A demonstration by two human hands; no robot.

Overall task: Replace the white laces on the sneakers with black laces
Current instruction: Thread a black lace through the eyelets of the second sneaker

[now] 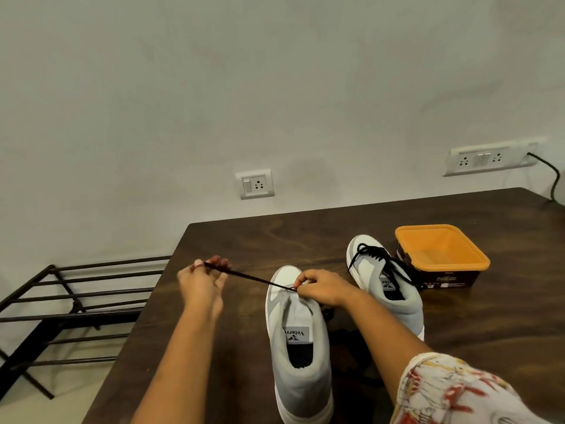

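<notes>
1. Closest to the camera, a patterned sleeve covers the right upper arm, low at the right.
2. Beside it stands a grey-and-white sneaker on the dark wooden table, heel toward the viewer, toe pointing at the wall.
3. One black lace runs taut from the sneaker's front eyelets out to the left.
4. Left hand – raised off to the left, fingers pinched shut on the lace's far end.
5. Right hand – resting over the sneaker's toe end, fingertips closed on the lace where it meets the eyelets.
6. Farther right, a second sneaker already carries black lacing.
7. Just beside it sits an orange tub.
8. Left of the table stands a black metal rack.
</notes>
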